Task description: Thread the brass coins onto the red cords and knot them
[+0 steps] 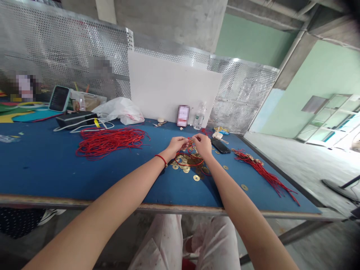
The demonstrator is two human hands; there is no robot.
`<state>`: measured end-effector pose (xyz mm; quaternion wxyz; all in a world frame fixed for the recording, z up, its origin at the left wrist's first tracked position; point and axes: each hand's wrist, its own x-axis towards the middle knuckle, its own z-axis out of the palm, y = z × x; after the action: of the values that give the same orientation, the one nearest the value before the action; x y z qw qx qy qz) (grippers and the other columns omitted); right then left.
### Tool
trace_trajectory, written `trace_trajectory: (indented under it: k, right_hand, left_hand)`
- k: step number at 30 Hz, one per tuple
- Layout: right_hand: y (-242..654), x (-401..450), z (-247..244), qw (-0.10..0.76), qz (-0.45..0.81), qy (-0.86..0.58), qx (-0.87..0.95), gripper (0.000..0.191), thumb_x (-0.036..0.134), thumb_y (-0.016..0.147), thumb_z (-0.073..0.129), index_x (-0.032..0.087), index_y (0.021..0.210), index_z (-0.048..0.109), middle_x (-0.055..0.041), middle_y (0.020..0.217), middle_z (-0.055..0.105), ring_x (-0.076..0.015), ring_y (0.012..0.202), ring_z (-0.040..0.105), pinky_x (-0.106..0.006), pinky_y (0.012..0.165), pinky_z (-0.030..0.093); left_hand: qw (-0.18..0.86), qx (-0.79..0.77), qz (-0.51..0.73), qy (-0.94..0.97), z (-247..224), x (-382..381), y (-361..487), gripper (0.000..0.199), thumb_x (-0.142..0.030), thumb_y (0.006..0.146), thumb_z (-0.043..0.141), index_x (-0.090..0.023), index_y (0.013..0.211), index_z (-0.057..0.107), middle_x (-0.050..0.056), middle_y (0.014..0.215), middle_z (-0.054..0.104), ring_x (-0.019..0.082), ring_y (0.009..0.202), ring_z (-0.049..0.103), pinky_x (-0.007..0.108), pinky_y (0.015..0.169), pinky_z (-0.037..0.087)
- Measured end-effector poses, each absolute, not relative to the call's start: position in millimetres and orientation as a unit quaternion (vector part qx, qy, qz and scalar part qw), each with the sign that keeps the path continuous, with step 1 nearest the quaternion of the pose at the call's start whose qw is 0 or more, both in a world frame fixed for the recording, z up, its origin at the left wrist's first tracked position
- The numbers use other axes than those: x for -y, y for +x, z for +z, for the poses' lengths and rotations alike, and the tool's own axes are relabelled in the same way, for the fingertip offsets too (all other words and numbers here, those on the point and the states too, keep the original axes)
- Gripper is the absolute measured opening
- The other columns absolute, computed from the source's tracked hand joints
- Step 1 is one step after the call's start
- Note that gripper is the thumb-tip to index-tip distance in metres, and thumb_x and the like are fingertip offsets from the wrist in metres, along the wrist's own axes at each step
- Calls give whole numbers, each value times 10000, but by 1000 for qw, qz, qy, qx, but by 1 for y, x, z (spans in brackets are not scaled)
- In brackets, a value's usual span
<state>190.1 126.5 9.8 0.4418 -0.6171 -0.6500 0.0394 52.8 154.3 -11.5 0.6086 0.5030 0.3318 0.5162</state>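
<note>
Both hands meet over a scatter of brass coins [183,167] with square holes. My left hand [177,145], a red bracelet at its wrist, pinches a red cord [185,154]. Facing it, my right hand [203,144] is closed on the same cord from the other side. Between the fingertips a small knotted part of the cord shows, with what looks like a coin; details are too small to tell. The cord hangs in a loop above the coins. One coin [196,178] lies apart, nearer the table's front edge.
Red cords [112,141] lie heaped at left; coin-strung cords [261,168] lie at right. A black phone [221,146], a water bottle [199,116] and a propped phone [182,115] stand or lie behind my hands. A white board [171,86] backs the blue table [56,168].
</note>
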Motion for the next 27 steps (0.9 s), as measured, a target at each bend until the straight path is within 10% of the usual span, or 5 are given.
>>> trace_trajectory:
  k: [27]
  right_hand:
    - [181, -118, 10, 315, -63, -582, 748, 77, 250, 773, 590, 227, 736, 653, -10, 780, 684, -163, 707, 577, -252, 595, 321]
  left_hand:
    - [615, -305, 548, 478, -17, -163, 54, 114, -169, 604, 748, -108, 680, 688, 40, 663, 658, 89, 575, 539, 222, 576, 392]
